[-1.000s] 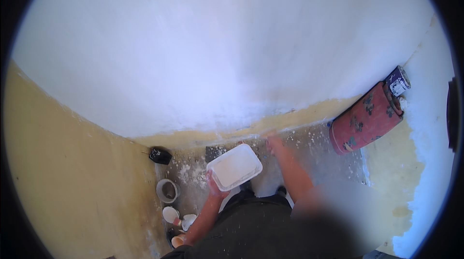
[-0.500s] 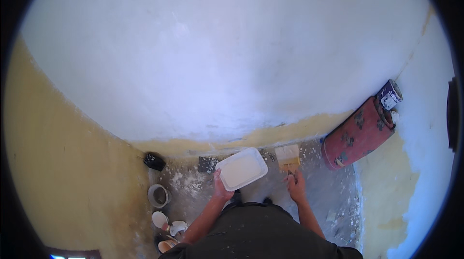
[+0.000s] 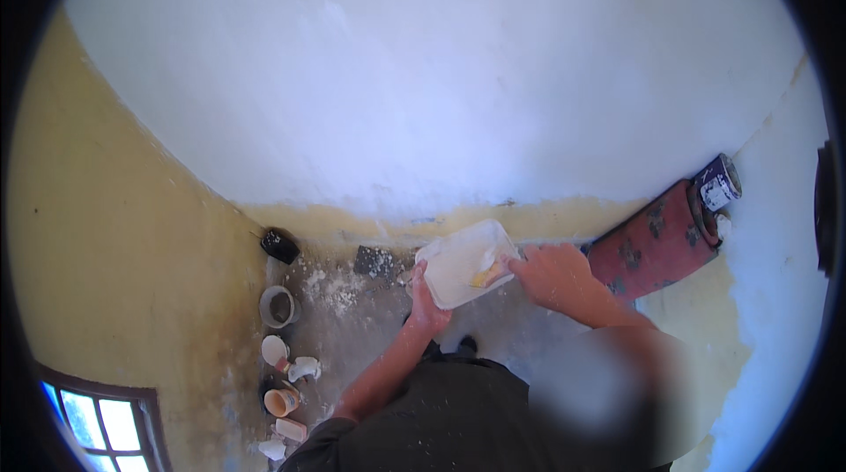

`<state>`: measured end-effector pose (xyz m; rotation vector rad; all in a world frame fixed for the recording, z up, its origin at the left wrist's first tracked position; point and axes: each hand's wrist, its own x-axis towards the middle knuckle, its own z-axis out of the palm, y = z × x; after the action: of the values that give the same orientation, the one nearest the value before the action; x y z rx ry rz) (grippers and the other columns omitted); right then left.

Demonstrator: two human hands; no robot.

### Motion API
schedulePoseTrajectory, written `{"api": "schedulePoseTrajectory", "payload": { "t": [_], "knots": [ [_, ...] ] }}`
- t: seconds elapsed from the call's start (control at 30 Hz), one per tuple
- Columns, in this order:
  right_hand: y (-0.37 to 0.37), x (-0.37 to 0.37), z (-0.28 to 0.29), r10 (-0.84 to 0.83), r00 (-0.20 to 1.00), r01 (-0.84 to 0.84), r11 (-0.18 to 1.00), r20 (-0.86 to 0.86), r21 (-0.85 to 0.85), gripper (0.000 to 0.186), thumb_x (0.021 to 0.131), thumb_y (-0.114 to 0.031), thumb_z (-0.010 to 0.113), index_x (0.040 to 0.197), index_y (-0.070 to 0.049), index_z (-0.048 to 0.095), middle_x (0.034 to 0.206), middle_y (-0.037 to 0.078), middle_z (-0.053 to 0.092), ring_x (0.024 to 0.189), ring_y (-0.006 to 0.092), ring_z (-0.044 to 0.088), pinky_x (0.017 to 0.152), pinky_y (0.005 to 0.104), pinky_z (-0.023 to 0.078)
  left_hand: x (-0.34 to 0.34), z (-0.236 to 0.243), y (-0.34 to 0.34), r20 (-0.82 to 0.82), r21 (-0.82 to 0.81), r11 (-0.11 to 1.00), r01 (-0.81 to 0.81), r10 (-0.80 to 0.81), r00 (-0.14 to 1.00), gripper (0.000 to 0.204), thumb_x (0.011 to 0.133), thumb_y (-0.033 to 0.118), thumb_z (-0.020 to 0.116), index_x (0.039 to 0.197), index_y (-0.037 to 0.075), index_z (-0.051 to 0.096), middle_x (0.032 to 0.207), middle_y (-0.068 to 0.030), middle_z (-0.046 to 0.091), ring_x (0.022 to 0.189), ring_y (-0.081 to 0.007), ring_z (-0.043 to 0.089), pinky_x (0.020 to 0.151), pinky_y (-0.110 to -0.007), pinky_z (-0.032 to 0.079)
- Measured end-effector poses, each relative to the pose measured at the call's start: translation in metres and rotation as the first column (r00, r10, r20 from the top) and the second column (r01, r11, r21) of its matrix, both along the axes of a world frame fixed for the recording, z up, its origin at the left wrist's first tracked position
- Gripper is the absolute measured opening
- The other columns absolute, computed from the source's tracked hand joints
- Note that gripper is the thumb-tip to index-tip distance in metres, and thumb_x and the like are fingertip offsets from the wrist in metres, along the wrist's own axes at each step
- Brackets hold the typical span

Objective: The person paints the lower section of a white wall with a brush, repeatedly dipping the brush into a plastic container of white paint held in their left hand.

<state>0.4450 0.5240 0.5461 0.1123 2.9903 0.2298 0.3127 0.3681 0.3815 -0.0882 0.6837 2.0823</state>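
My left hand (image 3: 428,304) grips the left side of a white plastic tray (image 3: 454,252) holding a white substance. My right hand (image 3: 551,274) is closed on the handle of a wide paintbrush (image 3: 485,275), whose yellowish band shows over the tray's right part; its bristles are hard to make out against the white. The tray is held tilted over the splattered floor, in front of a wall (image 3: 423,84) that is white above and yellow along the bottom.
A rolled red mat (image 3: 654,243) with a dark paint can (image 3: 716,180) stands in the right corner. Along the left wall lie a black container (image 3: 280,247), a pale bucket (image 3: 271,306) and several small tubs (image 3: 280,400). A dark square piece (image 3: 374,260) lies by the wall. A window (image 3: 110,426) shows lower left.
The tray has risen in view. The brush, upright beside the tray half a second ago, has moved left onto it with my right hand.
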Motion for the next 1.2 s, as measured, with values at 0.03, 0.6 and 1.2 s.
{"api": "schedulePoseTrajectory", "payload": {
  "t": [0.03,0.6,1.2],
  "knots": [
    [-0.002,-0.004,0.005,-0.011,0.999,0.011,1.0,0.033,0.017,0.04,0.079,-0.017,0.058,0.119,-0.016,0.06,0.084,0.009,0.06,0.074,0.0262,0.063,0.059,0.0415,0.048,0.0,0.007,-0.001,-0.001,-0.008,1.0,-0.008,0.008,1.0,0.058,0.094,0.051,0.035,0.137,0.013,0.04,0.133,-0.0074,0.051,0.122,-0.0276,0.05,0.101,-0.044,0.043],
    [-0.041,-0.045,0.025,-0.019,0.999,0.018,1.0,-0.049,-0.022,0.012,0.077,-0.009,0.057,0.085,-0.003,0.064,0.08,0.012,0.064,0.072,0.0286,0.066,0.062,0.0401,0.05,-0.024,0.034,-0.009,-0.015,0.051,0.998,0.043,-0.042,0.999,0.054,0.096,0.048,0.035,0.137,0.013,0.038,0.134,-0.0068,0.048,0.122,-0.0266,0.05,0.099,-0.043,0.044],
    [-0.061,-0.059,-0.064,-0.568,0.793,0.064,0.44,-0.222,-0.896,0.034,0.09,-0.017,0.056,0.122,-0.004,0.058,0.066,0.01,0.055,0.057,0.0168,0.047,0.056,0.0313,0.041,-0.117,-0.04,-0.055,-0.016,-0.022,1.0,-0.013,0.013,1.0,0.059,0.091,0.055,0.036,0.134,0.017,0.043,0.128,-0.0057,0.054,0.117,-0.0286,0.053,0.092,-0.053,0.047]
  ]
}}
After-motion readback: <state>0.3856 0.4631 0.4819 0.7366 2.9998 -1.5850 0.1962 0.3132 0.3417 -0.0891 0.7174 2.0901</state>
